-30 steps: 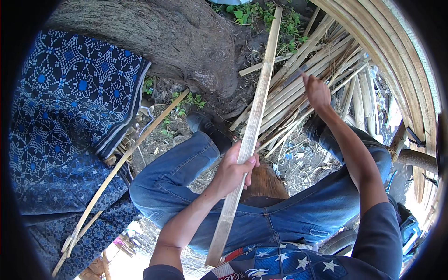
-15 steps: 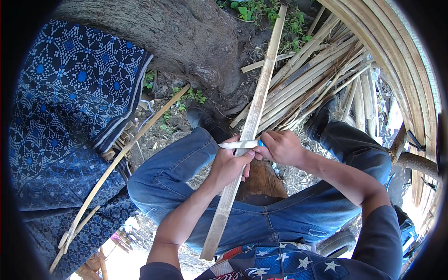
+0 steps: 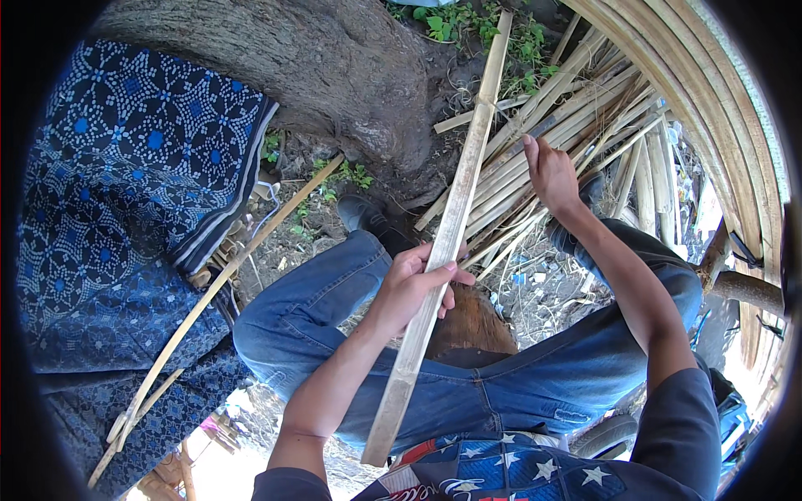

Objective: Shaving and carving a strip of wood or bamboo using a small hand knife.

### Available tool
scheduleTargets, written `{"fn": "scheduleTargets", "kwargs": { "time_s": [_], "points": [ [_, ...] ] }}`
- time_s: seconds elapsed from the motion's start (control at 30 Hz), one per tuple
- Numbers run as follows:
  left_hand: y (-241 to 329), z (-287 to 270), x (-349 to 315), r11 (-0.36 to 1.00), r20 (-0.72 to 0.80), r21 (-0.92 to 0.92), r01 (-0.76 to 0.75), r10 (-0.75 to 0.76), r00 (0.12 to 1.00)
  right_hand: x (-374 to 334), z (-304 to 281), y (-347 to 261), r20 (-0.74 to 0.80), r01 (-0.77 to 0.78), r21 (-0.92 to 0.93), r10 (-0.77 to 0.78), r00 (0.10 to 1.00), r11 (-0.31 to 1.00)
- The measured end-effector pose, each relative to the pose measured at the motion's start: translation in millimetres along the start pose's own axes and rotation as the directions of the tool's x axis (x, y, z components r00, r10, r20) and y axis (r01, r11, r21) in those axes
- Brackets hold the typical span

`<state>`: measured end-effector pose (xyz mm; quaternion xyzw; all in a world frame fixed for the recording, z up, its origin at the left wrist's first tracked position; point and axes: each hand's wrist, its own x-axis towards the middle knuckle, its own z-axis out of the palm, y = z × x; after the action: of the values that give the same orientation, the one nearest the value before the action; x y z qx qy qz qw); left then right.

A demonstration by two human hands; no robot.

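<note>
A long pale bamboo strip (image 3: 458,200) runs slantwise from the plants at the top down to my lap. Around its middle my left hand (image 3: 408,288) is closed, thumb across the upper face and fingertips showing past the far edge. My right hand (image 3: 553,174) is up and to the right, apart from the strip, over a pile of split bamboo (image 3: 568,117). Its fingers are curled and the thumb points upward. Whether a knife is still in that hand is hidden from this side. Beneath the strip, between my knees, stands a wooden block (image 3: 472,326).
A thick tree trunk (image 3: 292,67) fills the top left. Blue patterned cloth (image 3: 125,167) hangs at the left, with a thin bamboo pole (image 3: 225,275) leaning across it. Bent bamboo strips (image 3: 710,108) arch along the right side, near a branch (image 3: 748,294).
My right hand, with the blue-handled knife in it before, has left the strip and moved up and right; the knife no longer shows clearly. My left hand keeps its hold, fingers slightly loosened.
</note>
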<state>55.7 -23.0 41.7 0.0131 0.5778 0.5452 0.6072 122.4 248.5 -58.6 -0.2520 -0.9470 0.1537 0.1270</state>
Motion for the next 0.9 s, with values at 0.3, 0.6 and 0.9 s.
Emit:
{"fn": "scheduleTargets", "kwargs": {
  "time_s": [0.3, 0.6, 0.9],
  "points": [
    [-5.6, -5.1, -9.2, 0.992, 0.196, 0.01, 0.126, -0.126, 0.973, -48.5, -23.4, -58.5, 0.12, 0.071, 0.393, -0.127, 0.985, 0.917],
    [10.2, 14.9, 0.8, 0.976, -0.049, 0.177, -0.126, 0.136, 0.989, -51.6, -36.0, -66.4, 0.045, 0.141, 0.507, -0.189, 0.981, 0.85],
    [0.3, 0.2, 37.0, 0.914, 0.138, -0.401, 0.058, -0.002, 0.99, -49.1, -34.9, -64.3, 0.075, 0.154, 0.464, -0.212, 0.974, 0.872]
  ]
}}
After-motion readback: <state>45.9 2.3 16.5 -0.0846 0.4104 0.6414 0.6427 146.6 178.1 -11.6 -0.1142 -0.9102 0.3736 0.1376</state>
